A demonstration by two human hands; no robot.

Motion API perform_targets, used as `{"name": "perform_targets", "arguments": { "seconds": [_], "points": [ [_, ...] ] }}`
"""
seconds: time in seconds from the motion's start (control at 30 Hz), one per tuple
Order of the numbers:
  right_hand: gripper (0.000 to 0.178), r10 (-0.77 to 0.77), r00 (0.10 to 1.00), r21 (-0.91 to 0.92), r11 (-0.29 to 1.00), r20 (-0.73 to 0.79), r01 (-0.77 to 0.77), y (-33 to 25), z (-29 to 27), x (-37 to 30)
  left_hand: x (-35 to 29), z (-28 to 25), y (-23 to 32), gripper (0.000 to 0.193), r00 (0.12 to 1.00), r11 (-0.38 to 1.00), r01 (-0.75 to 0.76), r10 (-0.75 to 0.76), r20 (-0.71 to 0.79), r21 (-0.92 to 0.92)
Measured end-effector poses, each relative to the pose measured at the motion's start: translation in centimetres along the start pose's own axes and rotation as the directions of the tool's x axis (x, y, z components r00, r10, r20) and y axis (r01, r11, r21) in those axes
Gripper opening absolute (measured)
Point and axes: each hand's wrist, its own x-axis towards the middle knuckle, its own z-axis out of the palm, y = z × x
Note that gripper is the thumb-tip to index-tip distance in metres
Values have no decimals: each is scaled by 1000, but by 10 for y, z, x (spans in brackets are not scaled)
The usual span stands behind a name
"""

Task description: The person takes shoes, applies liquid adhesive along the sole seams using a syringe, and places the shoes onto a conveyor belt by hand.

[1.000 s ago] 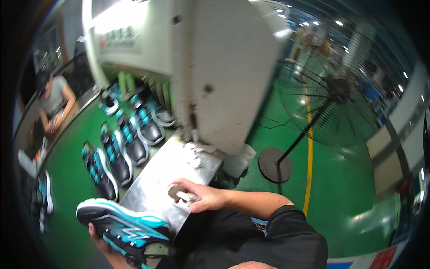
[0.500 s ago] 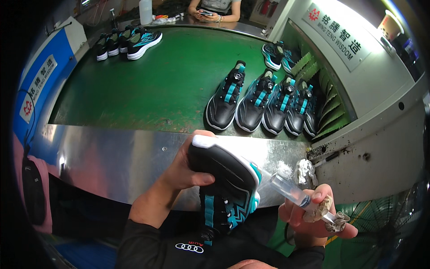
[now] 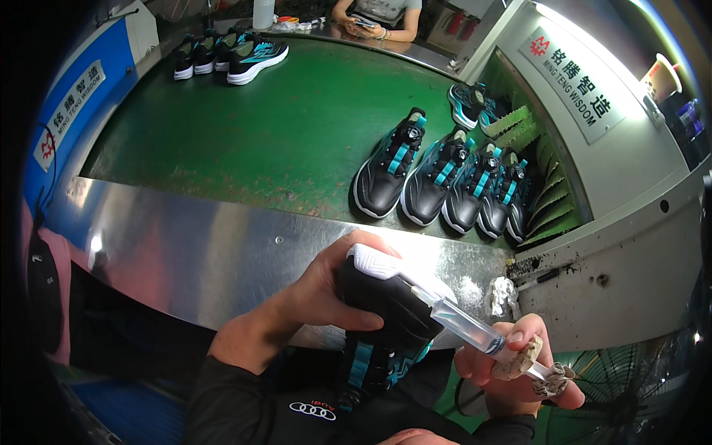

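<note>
A black sneaker (image 3: 386, 298) with a white sole and teal straps is gripped at its toe end by my left hand (image 3: 326, 285). Its toe points up and away from me, and the thumb presses across the black upper. In my right hand (image 3: 512, 356) is a clear syringe (image 3: 466, 324), partly filled with clear liquid. Tan wrapping covers its finger flange and the plunger's end. The syringe's tip lies at the seam where the upper meets the white sole; whether it touches, I cannot tell.
Beyond the metal ledge (image 3: 185, 237), several matching sneakers (image 3: 386, 174) stand on the green conveyor belt (image 3: 222, 141) by a slitted green curtain (image 3: 545, 163). More shoes (image 3: 256, 59) sit far left. Crumpled white material (image 3: 504, 297) lies at right, near a fan (image 3: 623, 386). Another person (image 3: 378, 22) holds a phone.
The sneaker has shifted right and slightly down in my left hand and turned, showing more of the white toe sole. The syringe has moved slightly left, its tip now at the sole seam near the toe.
</note>
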Motion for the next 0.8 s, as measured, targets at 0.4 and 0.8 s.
{"name": "perform_targets", "arguments": {
  "seconds": [0.4,0.8],
  "points": [
    [94,11,1000,84,996,20,-13,1,0,0,-3,-1,-3,74,1000,1000,-5,6,-29,28],
    [92,-41,995,76,996,-91,47,9,-5,-8,-5,-8,-8,75,988,995,89,-94,-122,-47]
  ]
}}
